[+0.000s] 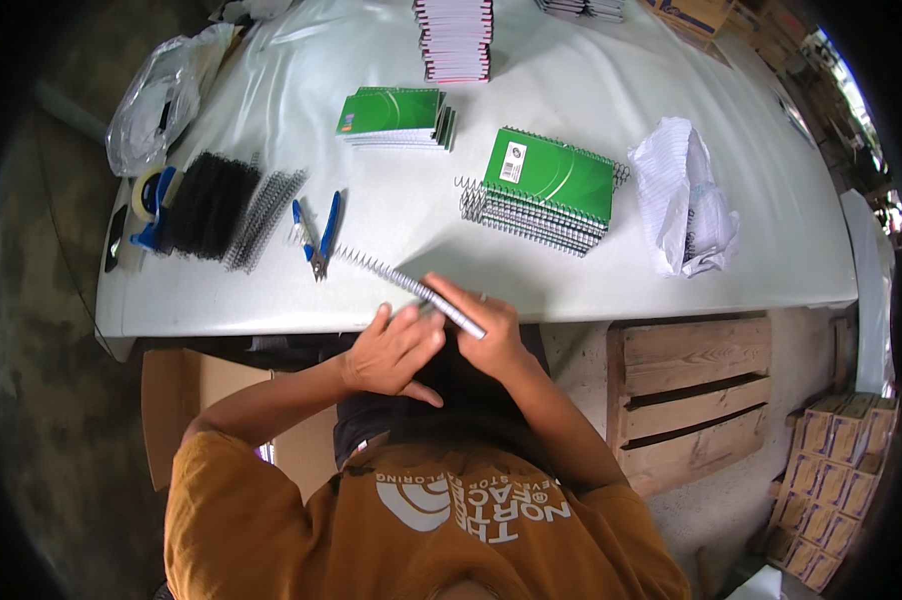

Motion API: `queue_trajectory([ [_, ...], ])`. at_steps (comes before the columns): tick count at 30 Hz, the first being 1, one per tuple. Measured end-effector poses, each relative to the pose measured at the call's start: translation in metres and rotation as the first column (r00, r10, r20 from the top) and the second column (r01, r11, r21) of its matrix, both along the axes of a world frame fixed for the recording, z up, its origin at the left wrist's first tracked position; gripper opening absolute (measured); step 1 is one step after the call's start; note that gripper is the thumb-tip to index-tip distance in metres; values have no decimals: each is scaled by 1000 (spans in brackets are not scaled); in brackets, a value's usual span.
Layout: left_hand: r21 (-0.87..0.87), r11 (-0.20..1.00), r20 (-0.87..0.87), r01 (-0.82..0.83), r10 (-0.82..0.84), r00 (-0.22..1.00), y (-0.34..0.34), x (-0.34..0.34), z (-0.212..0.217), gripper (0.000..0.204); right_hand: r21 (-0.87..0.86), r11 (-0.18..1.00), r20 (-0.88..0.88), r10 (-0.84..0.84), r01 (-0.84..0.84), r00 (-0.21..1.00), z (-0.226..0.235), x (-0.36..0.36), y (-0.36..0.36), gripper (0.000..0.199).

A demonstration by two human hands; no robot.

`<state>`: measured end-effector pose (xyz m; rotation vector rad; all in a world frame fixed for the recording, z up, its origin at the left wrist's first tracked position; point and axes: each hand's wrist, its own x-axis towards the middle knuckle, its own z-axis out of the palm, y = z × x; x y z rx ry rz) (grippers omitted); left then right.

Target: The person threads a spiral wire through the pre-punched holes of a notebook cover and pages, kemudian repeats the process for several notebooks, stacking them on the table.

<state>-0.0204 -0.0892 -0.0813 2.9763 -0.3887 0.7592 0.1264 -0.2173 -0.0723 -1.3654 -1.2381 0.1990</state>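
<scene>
My right hand [493, 330] grips a small notebook [461, 318], seen almost edge-on above the table's front edge. From its upper left end a metal spiral coil [366, 262] sticks out, running along the notebook's edge. Beside it my left hand [396, 350] is open, thumb apart, its fingertips close to the notebook and slightly blurred; whether they touch cannot be made out. Blue-handled cutting pliers [328, 232] lie spread on the table near the coil's free end. Left of them are loose metal coils [266, 215] and a bundle of black coils [209, 205].
A stack of spiral-bound green notebooks [561, 180] sits right of centre, and green notebooks [391, 112] lie farther back. Around them are a tall notebook pile [455, 40], a white sack [679, 195], a tape dispenser [153, 208] and a plastic bag [161, 100]. A wooden pallet [691, 355] stands below right.
</scene>
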Motion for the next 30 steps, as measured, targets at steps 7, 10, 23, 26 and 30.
queue_trajectory([
  [7,-245,969,167,-5,48,985,-1,27,-14,105,-12,1000,5,14,-14,1000,-1,0,9,44],
  [10,104,994,297,-38,5,955,6,25,22,110,39,998,13,46,-46,999,2,5,10,42],
  [23,-50,975,-40,-219,217,975,-22,48,85,44,-84,992,-252,65,-89,966,2,10,8,44],
  [26,-194,966,-197,-173,135,971,-14,51,97,36,-124,987,-294,67,-107,954,7,13,8,45],
  [30,-230,961,-249,-152,93,964,-15,58,111,26,-64,989,-329,105,-133,939,5,14,10,45],
])
